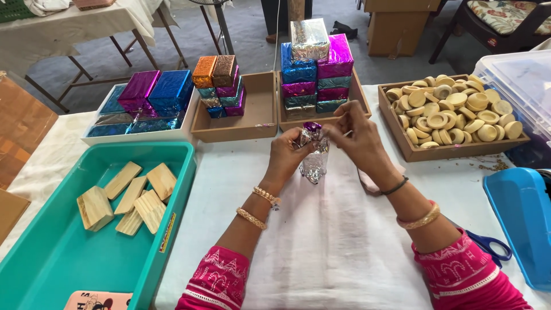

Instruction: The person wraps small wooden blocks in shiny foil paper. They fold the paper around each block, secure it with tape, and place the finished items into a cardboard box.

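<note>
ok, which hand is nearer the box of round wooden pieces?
Right. The right hand is on the silver foil-wrapped piece, just left of the box of round wooden pieces. The left hand holds the piece's far side, further away.

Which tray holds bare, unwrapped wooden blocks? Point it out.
The teal plastic tray at the left. Its wooden blocks lie bare, while the white tray and two cardboard trays hold foil-wrapped ones.

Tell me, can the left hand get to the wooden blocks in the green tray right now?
Probably not yet: the left hand is busy holding the silver foil bundle with the right hand. Nothing blocks the way to the wooden blocks, though.
</note>
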